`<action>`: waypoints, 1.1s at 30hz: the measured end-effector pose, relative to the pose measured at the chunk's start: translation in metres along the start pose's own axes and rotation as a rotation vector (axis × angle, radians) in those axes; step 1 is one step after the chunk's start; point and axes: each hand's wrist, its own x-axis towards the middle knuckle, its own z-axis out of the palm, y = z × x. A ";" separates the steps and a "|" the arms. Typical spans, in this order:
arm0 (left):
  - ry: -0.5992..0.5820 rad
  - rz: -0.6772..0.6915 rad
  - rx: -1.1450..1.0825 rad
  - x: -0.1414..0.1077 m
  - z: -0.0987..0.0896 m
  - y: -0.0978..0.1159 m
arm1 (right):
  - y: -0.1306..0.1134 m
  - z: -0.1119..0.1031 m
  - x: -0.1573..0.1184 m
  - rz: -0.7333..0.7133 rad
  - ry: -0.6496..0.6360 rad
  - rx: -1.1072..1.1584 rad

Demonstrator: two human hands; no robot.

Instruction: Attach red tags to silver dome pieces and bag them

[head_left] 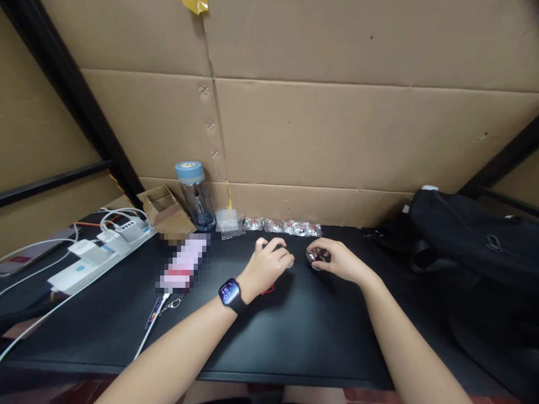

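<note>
My right hand (334, 259) has its thumb and fingers round a small shiny metal object (313, 256) on the black table (303, 331). To its left, my left hand (269, 264) hovers over the table with bent fingers; a small pale round thing (289, 262) shows at its fingertips, partly hidden. A bit of red cord (268, 289) shows under my left hand. Behind both hands, several shiny round items in clear wrappers (275, 225) lie in a row along the cardboard wall.
A bottle with a blue lid (196, 196) and an open cardboard box (166, 210) stand at the back left. Nearer are a blurred phone (185, 264) on a white cable and a power strip (101, 252). A black backpack (471, 264) fills the right side.
</note>
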 end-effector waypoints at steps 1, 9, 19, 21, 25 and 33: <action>0.003 -0.022 -0.003 0.000 -0.001 -0.001 | -0.002 0.001 0.000 -0.011 0.008 0.019; 0.148 -0.180 0.010 0.002 -0.006 0.001 | -0.025 0.029 0.010 0.022 0.183 0.714; 0.211 -0.184 0.058 0.006 -0.007 0.016 | -0.039 0.050 0.014 -0.006 0.191 1.027; 0.200 -0.190 0.060 0.005 -0.006 0.015 | -0.038 0.051 0.014 0.000 0.179 1.027; 0.175 -0.188 0.062 0.004 -0.006 0.013 | -0.037 0.051 0.015 0.019 0.177 1.008; 0.175 -0.177 0.034 0.005 -0.008 0.013 | -0.036 0.051 0.014 0.005 0.170 1.026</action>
